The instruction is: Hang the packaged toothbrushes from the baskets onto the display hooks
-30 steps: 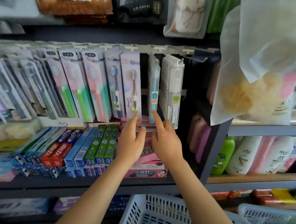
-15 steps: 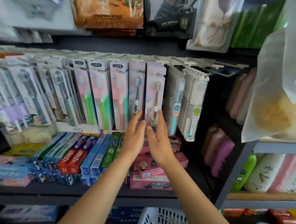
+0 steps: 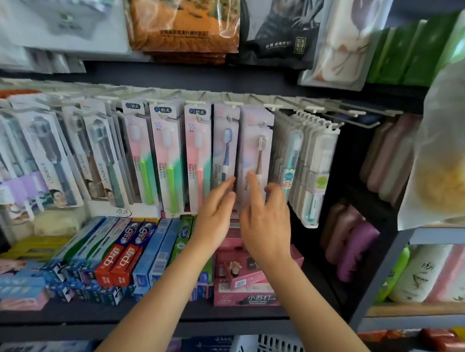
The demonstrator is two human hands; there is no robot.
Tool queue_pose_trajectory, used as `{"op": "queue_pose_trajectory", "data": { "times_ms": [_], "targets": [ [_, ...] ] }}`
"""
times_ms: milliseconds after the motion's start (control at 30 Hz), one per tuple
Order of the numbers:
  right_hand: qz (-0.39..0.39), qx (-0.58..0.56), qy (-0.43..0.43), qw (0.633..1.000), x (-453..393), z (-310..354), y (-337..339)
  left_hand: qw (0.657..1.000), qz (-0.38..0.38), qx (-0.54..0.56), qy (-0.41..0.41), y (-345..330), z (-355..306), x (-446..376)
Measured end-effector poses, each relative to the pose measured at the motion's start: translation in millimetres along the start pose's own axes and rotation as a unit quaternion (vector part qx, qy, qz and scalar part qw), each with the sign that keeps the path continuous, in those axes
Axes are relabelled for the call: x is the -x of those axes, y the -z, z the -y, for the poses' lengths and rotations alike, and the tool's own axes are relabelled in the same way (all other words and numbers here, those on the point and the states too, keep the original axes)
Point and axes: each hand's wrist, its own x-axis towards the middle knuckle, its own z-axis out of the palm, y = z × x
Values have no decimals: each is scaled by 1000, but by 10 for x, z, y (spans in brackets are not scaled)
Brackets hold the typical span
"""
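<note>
A row of packaged toothbrushes hangs from white display hooks (image 3: 357, 112) under a dark shelf. In the middle hang a pale pack with a blue toothbrush (image 3: 224, 146) and a lilac pack with a brown toothbrush (image 3: 255, 147). My left hand (image 3: 214, 217) reaches up with straight fingers, its fingertips touching the bottom of the blue toothbrush pack. My right hand (image 3: 266, 222) is beside it, its index finger pressing on the lower part of the lilac pack. Neither hand holds anything. A white basket (image 3: 262, 349) shows at the bottom edge, its inside hidden.
Toothpaste boxes (image 3: 117, 262) and pink boxes (image 3: 247, 282) lie on the shelf below the hooks. Bare hooks stick out at the right end of the row. Bottles (image 3: 430, 273) stand on a lower shelf at right, and a plastic bag (image 3: 446, 164) hangs there.
My view has tilted up and the hooks now sit lower in frame. Both hands rose from below the packs onto their lower ends, with the right index finger now on the lilac pack.
</note>
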Motion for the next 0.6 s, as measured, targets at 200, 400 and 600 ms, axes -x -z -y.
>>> {"op": "queue_pose_trajectory", "data": {
  "times_ms": [200, 400, 600],
  "targets": [
    [29, -185, -55, 981, -477, 227, 119, 982, -156, -62, -86, 369, -199, -58],
    [93, -289, -224, 926, -861, 412, 8, 980, -114, -139, -84, 524, -241, -202],
    [103, -299, -273, 909, -844, 476, -102, 980, -113, -135, -89, 555, -195, -225]
  ]
}}
